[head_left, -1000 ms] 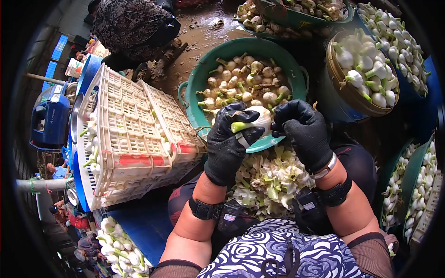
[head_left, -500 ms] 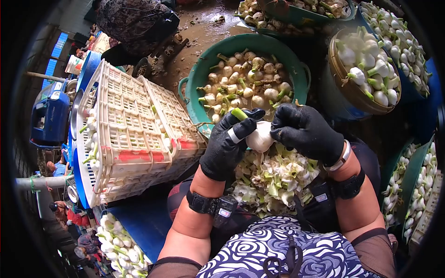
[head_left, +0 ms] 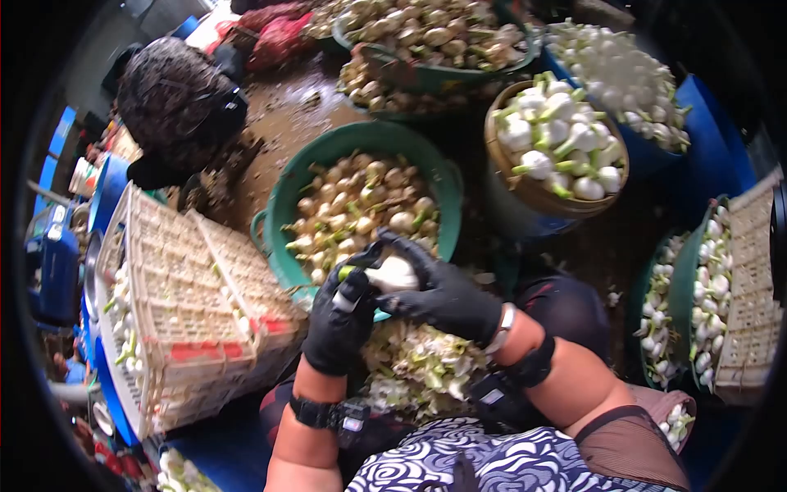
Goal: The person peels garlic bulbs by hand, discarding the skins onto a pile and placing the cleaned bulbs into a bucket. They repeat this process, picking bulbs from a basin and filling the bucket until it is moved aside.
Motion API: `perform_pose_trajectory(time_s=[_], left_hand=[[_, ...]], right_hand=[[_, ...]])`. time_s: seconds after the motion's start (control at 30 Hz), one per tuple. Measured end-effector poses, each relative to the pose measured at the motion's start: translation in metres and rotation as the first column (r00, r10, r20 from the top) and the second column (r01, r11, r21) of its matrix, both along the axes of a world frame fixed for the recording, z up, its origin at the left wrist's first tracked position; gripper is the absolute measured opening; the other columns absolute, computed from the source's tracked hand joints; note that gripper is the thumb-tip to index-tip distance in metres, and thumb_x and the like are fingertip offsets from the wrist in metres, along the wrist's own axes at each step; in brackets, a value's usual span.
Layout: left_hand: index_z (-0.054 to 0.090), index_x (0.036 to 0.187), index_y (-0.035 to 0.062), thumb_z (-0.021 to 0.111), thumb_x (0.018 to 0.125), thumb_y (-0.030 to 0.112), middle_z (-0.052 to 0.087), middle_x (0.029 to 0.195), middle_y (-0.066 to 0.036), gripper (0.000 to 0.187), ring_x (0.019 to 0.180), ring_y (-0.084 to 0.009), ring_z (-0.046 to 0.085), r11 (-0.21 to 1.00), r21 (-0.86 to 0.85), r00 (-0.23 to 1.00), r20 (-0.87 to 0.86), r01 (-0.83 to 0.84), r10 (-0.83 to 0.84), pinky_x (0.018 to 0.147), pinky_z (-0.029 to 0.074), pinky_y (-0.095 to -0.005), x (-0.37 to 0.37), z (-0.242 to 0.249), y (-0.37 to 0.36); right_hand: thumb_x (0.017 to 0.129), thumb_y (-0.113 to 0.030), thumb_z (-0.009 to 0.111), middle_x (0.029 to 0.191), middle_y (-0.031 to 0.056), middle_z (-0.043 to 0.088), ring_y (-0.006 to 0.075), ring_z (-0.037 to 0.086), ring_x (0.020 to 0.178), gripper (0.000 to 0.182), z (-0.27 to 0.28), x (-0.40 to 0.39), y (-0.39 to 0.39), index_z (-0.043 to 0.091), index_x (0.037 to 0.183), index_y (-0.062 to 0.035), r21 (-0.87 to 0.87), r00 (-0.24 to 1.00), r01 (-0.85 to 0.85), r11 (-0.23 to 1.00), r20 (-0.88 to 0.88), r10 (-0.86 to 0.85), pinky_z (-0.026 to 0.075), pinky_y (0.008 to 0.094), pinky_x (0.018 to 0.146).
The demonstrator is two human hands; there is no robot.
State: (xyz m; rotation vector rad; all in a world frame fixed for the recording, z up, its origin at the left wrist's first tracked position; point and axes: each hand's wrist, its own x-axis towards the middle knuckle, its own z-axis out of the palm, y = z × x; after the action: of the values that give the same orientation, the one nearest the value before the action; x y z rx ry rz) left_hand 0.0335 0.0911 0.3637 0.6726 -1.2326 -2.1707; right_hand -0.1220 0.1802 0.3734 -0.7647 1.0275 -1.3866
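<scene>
A white garlic bulb with a short green stem is held between my two black-gloved hands, over the near rim of a green tub of unpeeled bulbs. My left hand is closed around the stem end. The fingers of my right hand are wrapped round the bulb's right side. Below the hands, a heap of peeled skins lies on my lap. Beyond my right hand stands a bucket filled with clean white bulbs.
White plastic crates stand at the left. More tubs of unpeeled garlic are at the top. Blue and green containers of white bulbs line the right side. A person in dark clothes is at the upper left.
The view has swung to the right, so the tub, crates and hands appear further left. My right hand has opened from a pinch to curve round the bulb, which now lies more sideways.
</scene>
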Motion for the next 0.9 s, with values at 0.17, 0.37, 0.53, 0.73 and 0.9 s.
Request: perform_pose_trajectory(time_s=[0.17,0.37,0.53,0.73,0.9], left_hand=[[0.045,0.13,0.0009,0.058,0.089,0.026,0.058,0.108,-0.009,0.05,0.095,-0.0192,0.059,0.985,-0.104,0.98,0.129,-0.139,0.152,0.086,0.049,-0.0348,-0.012,0.009,-0.01],[0.051,0.123,-0.0024,0.06,0.085,0.008,0.062,0.098,-0.008,0.041,0.085,-0.019,0.063,0.997,-0.01,0.967,0.242,-0.073,0.073,0.079,0.053,-0.0332,-0.018,-0.006,-0.003],[0.051,0.123,-0.0031,0.058,0.085,0.005,0.061,0.098,-0.008,0.039,0.086,-0.0187,0.062,0.996,0.01,0.954,0.288,-0.09,0.083,0.078,0.053,-0.032,-0.025,-0.02,-0.008],[0.053,0.122,-0.0023,0.058,0.084,0.002,0.061,0.095,-0.008,0.038,0.084,-0.0174,0.061,0.996,0.023,0.935,0.347,-0.087,0.074,0.077,0.051,-0.0298,-0.024,-0.04,-0.006],[0.054,0.122,0.0003,0.061,0.086,0.006,0.062,0.098,-0.008,0.038,0.083,-0.0177,0.061,0.997,0.025,0.933,0.355,-0.075,0.062,0.078,0.052,-0.0308,-0.015,-0.034,0.0]], right_hand=[[0.077,0.003,0.061,0.086,0.0073,0.06,0.0114,0.059,0.069,0.048,0.062,-0.095,0.013,0.048,0.122,-0.0058,0.004,0.883,0.389,0.921,0.283,-0.374,0.052,0.0241,0.062],[0.069,-0.021,0.077,0.081,0.0077,0.063,0.0128,0.059,0.07,0.052,0.04,-0.323,0.045,0.056,0.115,-0.0066,-0.432,0.046,0.804,0.409,-0.639,-0.767,0.049,0.0295,0.067],[0.078,-0.039,0.064,0.103,0.023,0.063,0.0335,0.061,0.098,0.059,-0.024,-0.39,0.05,0.048,0.13,-0.0139,-0.233,-0.097,0.875,0.425,-0.943,-0.318,0.046,0.039,0.087],[0.087,-0.027,0.05,0.111,0.0201,0.058,0.0372,0.06,0.094,0.03,-0.064,-0.469,0.054,0.057,0.114,-0.0146,-0.034,-0.094,0.717,0.696,-0.994,0.049,0.047,0.0466,0.082],[0.082,-0.025,0.053,0.104,0.0205,0.062,0.035,0.061,0.098,0.028,-0.059,-0.488,0.049,0.064,0.101,-0.0077,0.153,0.104,0.747,0.647,-0.988,0.114,0.049,0.0412,0.083]])
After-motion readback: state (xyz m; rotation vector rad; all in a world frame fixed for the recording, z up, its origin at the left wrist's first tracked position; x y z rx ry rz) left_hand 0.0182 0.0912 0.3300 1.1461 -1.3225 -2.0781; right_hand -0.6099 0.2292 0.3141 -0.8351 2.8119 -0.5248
